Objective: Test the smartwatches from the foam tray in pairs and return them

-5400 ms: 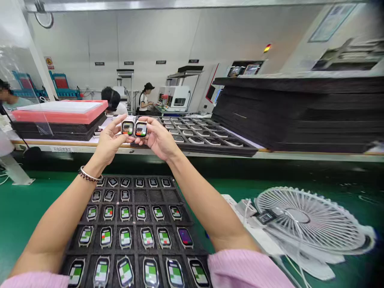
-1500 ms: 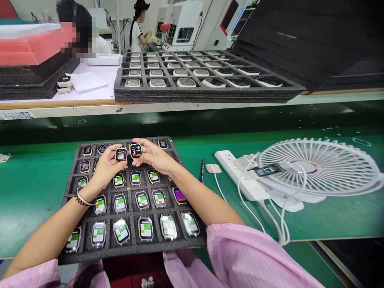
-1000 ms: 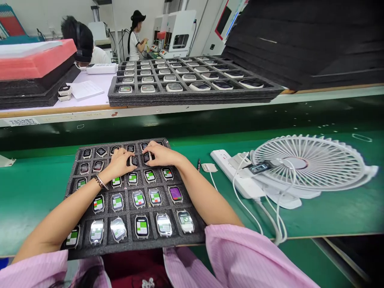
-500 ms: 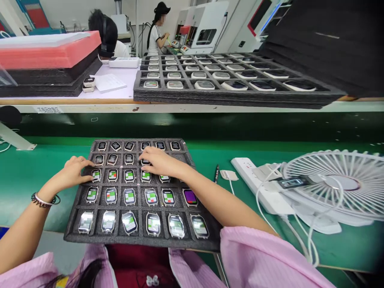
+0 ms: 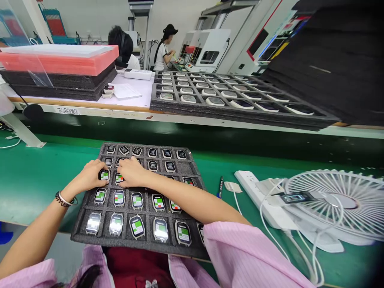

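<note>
A dark foam tray [image 5: 144, 248] with rows of smartwatches lies in front of me on the green bench. At the left end of the third row, my left hand [image 5: 90, 176] has its thumb and fingers around the sides of a smartwatch [image 5: 104, 175] with a lit green-and-white screen. My right hand [image 5: 132, 173] reaches across the tray to the neighbouring smartwatch [image 5: 119, 178], its fingers curled over the upper side and its thumb at the lower edge. My right forearm hides several watches. Back-row screens are dark with white text.
On the raised shelf sit a larger tray of watches [image 5: 168, 105], red foam [image 5: 102, 64] over black foam, and a pair of watches [image 5: 108, 91]. To the right are a pen [image 5: 221, 186], a white power strip [image 5: 255, 188], cables and a white fan [image 5: 336, 200]. Two people are beyond.
My right hand has moved left along the tray, from the fourth column to the second. My left hand has closed in on the leftmost third-row watch. The camera view has shifted.
</note>
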Motion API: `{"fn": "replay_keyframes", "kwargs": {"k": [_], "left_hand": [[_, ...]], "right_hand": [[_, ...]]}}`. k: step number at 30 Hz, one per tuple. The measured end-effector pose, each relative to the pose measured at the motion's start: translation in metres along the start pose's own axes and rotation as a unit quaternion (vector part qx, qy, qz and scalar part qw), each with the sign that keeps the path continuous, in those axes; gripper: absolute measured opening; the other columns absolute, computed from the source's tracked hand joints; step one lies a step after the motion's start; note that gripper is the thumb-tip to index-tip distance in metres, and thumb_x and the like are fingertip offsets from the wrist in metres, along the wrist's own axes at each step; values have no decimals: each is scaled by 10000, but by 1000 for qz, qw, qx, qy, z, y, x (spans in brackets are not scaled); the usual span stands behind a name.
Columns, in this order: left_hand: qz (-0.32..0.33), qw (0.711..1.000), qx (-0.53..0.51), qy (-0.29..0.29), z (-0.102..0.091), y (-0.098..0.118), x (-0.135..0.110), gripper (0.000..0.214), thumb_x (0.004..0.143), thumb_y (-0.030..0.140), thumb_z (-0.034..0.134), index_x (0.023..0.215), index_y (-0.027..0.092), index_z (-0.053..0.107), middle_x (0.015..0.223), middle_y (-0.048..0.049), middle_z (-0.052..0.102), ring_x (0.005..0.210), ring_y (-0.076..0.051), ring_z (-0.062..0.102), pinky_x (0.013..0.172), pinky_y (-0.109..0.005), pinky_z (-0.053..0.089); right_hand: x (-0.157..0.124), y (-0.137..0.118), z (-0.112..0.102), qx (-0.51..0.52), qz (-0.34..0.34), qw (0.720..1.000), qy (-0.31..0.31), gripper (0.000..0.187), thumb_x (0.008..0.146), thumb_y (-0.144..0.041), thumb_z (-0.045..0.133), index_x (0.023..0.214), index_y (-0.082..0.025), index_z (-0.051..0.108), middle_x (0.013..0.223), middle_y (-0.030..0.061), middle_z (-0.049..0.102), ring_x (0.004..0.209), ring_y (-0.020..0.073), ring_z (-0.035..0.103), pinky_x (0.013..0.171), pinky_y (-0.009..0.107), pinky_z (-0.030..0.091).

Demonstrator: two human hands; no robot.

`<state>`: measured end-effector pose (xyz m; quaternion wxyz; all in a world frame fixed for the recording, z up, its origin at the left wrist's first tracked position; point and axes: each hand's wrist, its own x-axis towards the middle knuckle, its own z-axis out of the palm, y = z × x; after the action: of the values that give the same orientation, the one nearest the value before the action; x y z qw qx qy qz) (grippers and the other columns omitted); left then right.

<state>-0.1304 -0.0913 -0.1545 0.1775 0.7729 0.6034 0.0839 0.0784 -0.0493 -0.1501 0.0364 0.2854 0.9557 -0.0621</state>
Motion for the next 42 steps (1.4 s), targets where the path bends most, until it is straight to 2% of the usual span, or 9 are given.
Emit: {"fn": "replay_keyframes", "kwargs": {"k": [2,4,9,12,21,25,29,33,42], "left_hand": [[-6,988,-155,8,-5,7,2,373,709,374,698,983,207,507,862,-24,613,740,-211,582,672,-336,457],[2,945,-327,25,-9,21,8,436,708,363,741,1008,217,460,814,18,586,649,-150,556,579,-270,431],[34,798,-600,46,-4,70,37,593,619,256,859,1101,188,520,883,-11,660,708,-116,625,604,-217,484],[8,768,-640,12,7,91,53,707,611,222,870,1209,175,496,860,-6,677,604,-110,631,563,-230,498],[-14,774,-633,17,37,98,57,717,652,172,814,1307,169,521,1041,-64,716,712,-140,714,681,-262,569],[-13,780,-625,21,42,98,53,546,683,250,827,1163,156,584,942,-44,725,630,-133,707,628,-247,574],[-26,782,-623,9,45,101,50,438,775,407,783,1098,171,606,877,-25,715,601,-152,713,618,-283,605],[-38,777,-628,19,46,102,49,357,803,406,736,1066,189,629,782,25,656,612,-160,718,653,-317,633],[-27,781,-624,5,46,102,49,357,771,318,720,1080,181,607,893,-28,725,647,-182,738,661,-323,632]], "right_hand": [[-7,10,0,108,-6,994,36,333,811,-222,831,1024,-96,610,1094,155,617,1043,321,605,885,424,472],[-19,24,1,279,-3,956,87,380,755,-100,773,1035,-153,521,998,71,614,918,251,625,780,344,497],[-55,58,7,691,-24,708,141,515,701,-148,729,1049,-244,361,971,-7,639,738,145,642,660,258,520],[-73,71,10,753,4,639,155,644,664,-147,793,1136,-251,368,1005,13,676,635,127,650,573,227,517],[-88,77,28,754,66,623,196,538,680,-123,751,1156,-206,515,1007,30,695,640,118,658,571,215,518],[-84,75,36,750,61,626,204,436,737,-192,748,1111,-201,524,930,17,690,564,105,621,509,197,468],[-83,72,36,768,96,599,206,338,833,-347,724,1069,-201,530,857,24,695,496,107,582,460,202,421],[-85,70,34,779,105,582,208,333,846,-397,720,1048,-196,548,831,17,692,489,102,571,459,206,405],[-85,67,35,753,93,608,234,358,765,-300,765,1049,-195,575,792,-29,665,489,90,556,455,202,381]]}}
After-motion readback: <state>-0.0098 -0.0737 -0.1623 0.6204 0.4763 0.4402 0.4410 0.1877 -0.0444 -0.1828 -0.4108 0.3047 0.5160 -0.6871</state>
